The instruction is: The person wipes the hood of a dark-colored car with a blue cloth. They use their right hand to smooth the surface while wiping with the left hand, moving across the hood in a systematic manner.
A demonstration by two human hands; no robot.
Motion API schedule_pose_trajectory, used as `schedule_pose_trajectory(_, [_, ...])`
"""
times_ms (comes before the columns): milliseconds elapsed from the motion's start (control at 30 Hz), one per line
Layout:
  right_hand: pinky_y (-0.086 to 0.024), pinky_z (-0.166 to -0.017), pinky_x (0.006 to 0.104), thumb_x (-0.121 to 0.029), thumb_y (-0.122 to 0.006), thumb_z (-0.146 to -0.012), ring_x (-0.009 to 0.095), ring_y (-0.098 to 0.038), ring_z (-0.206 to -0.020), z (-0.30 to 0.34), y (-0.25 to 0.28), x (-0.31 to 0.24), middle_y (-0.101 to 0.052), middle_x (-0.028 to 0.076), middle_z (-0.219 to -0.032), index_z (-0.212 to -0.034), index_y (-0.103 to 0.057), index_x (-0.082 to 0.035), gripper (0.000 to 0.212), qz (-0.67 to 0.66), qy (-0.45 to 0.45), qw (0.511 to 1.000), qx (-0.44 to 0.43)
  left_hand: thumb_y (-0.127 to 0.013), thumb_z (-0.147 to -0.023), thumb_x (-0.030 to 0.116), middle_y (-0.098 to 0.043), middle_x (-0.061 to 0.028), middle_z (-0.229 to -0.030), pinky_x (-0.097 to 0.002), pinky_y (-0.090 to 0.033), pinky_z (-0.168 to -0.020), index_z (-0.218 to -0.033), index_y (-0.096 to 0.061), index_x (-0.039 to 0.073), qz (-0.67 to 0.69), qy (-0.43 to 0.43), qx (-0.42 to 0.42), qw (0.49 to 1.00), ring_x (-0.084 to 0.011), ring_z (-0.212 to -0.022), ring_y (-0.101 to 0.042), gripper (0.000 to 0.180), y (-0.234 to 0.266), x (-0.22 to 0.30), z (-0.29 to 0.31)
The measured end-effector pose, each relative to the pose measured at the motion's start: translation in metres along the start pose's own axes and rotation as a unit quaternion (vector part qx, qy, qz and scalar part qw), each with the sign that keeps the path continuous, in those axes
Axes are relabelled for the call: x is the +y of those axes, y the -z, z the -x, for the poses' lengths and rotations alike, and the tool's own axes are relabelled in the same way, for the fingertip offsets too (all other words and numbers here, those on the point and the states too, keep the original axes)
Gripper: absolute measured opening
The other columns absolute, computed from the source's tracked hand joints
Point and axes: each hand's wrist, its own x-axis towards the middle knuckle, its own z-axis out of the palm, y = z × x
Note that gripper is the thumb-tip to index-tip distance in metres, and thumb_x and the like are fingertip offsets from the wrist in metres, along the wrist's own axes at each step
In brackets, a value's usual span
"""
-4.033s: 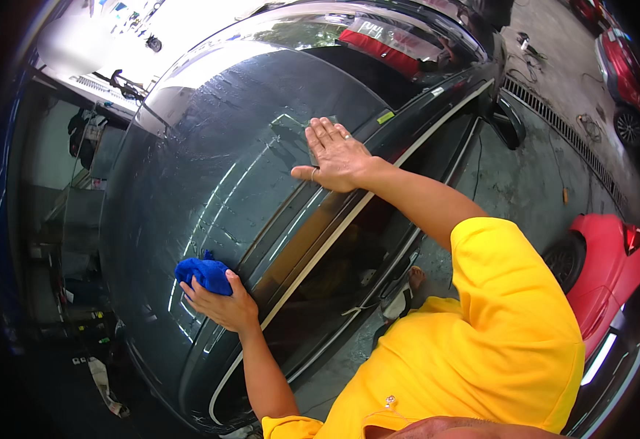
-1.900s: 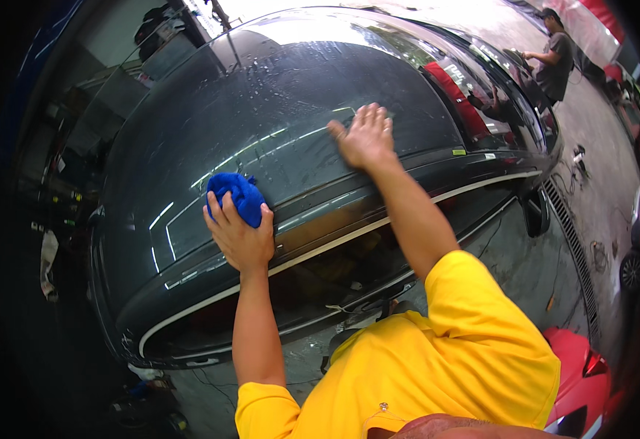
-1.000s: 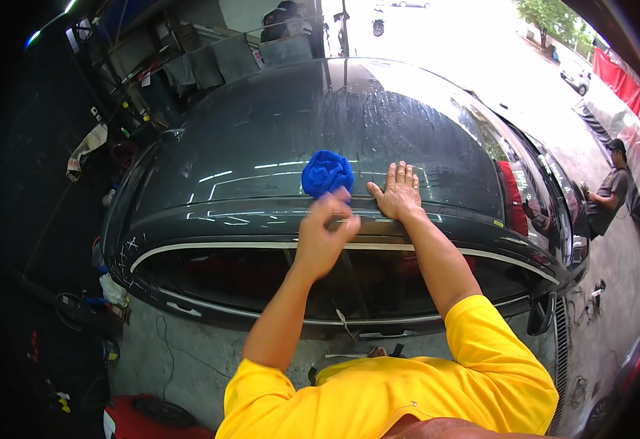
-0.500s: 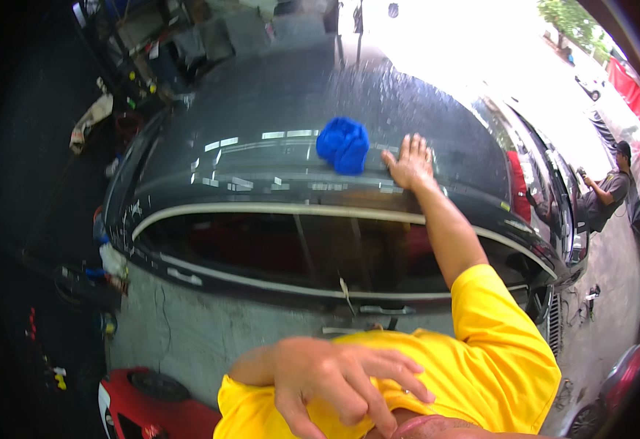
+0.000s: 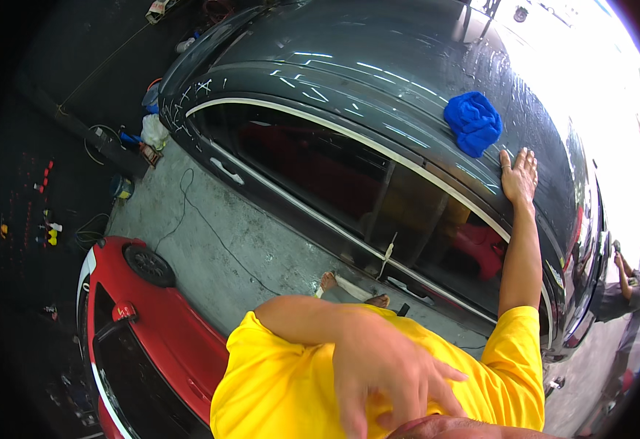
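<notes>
My right hand (image 5: 519, 175) lies flat with fingers spread on the wet roof of a dark car (image 5: 378, 80), near the roof's side edge. Just beyond it and to its left, a crumpled blue cloth (image 5: 473, 123) rests on the same roof, apart from my fingers. Bent across my yellow shirt, my left hand (image 5: 386, 358) hangs near my chin. It is slightly blurred, its fingers are loosely curved and apart, and nothing shows in it.
A red car (image 5: 181, 329) stands behind me at lower left. Across the grey floor (image 5: 210, 234) runs a thin dark cable. Another person (image 5: 623, 289) is at the far right, by the dark car's end. Buckets and bags sit near its other end.
The view has turned, so the dark car now slants and more of the red car shows. My right hand stays on the roof near the cloth; my left stays near my chin, fingers shifted.
</notes>
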Motion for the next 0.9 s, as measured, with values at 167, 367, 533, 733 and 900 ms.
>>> schedule_pose_trajectory(167, [-0.013,-0.131,0.0463,-0.064,-0.028,-0.108,0.035,-0.014,-0.163,-0.003,-0.004,-0.002,-0.018,0.02,-0.175,-0.167,-0.02,-0.001,0.087,0.005,0.001,1.0,-0.002,-0.085,-0.085,0.026,-0.076,-0.0115,-0.109,-0.0509,-0.044,-0.112,-0.094,-0.071,0.007,-0.09,0.205,0.319,0.921,-0.0364,-0.126,-0.064,0.025,0.066,-0.015,0.073])
schedule_pose_trajectory(367, [-0.009,-0.132,0.0472,-0.065,-0.024,-0.109,0.034,-0.008,-0.164,-0.007,-0.001,-0.004,-0.01,0.019,-0.176,-0.168,-0.013,-0.003,0.087,0.004,-0.017,0.999,-0.037,-0.088,-0.081,0.025,-0.066,-0.0139,-0.134,-0.0452,-0.045,-0.112,-0.122,-0.066,0.008,-0.511,0.281,0.412,0.7,-0.0371,-0.131,-0.058,0.05,0.209,-0.073,0.071])
schedule_pose_trajectory(533, [-0.011,-0.132,0.0462,-0.065,-0.028,-0.108,0.033,-0.008,-0.164,-0.005,0.01,-0.005,-0.012,0.017,-0.176,-0.168,-0.015,-0.004,0.088,0.002,-0.036,0.999,-0.036,-0.089,-0.073,0.049,-0.054,-0.0141,-0.154,-0.0704,-0.031,-0.115,-0.145,-0.059,0.022,-0.712,0.289,0.293,0.569,-0.0458,-0.147,-0.038,0.082,0.298,-0.127,0.029])
schedule_pose_trajectory(733, [-0.009,-0.133,0.0431,-0.065,-0.029,-0.108,0.03,-0.007,-0.164,0.006,0.031,-0.026,-0.012,0.015,-0.176,-0.169,-0.016,-0.008,0.085,-0.033,-0.029,0.998,-0.052,-0.082,-0.071,0.056,-0.063,-0.0108,-0.142,-0.0683,-0.037,-0.109,-0.139,-0.065,0.023,-0.722,0.393,0.119,0.558,-0.0383,-0.142,-0.046,0.077,0.332,-0.135,0.026])
schedule_pose_trajectory(900, [-0.009,-0.133,0.0424,-0.066,-0.027,-0.107,0.029,-0.006,-0.164,0.012,0.026,-0.021,-0.01,0.013,-0.177,-0.169,-0.015,-0.009,0.085,-0.053,-0.054,0.995,-0.057,-0.081,-0.074,0.046,-0.07,-0.0105,-0.126,-0.0546,-0.052,-0.096,-0.124,-0.069,0.013,-0.74,0.369,0.084,0.557,-0.0356,-0.122,-0.062,0.062,0.339,-0.142,0.023])
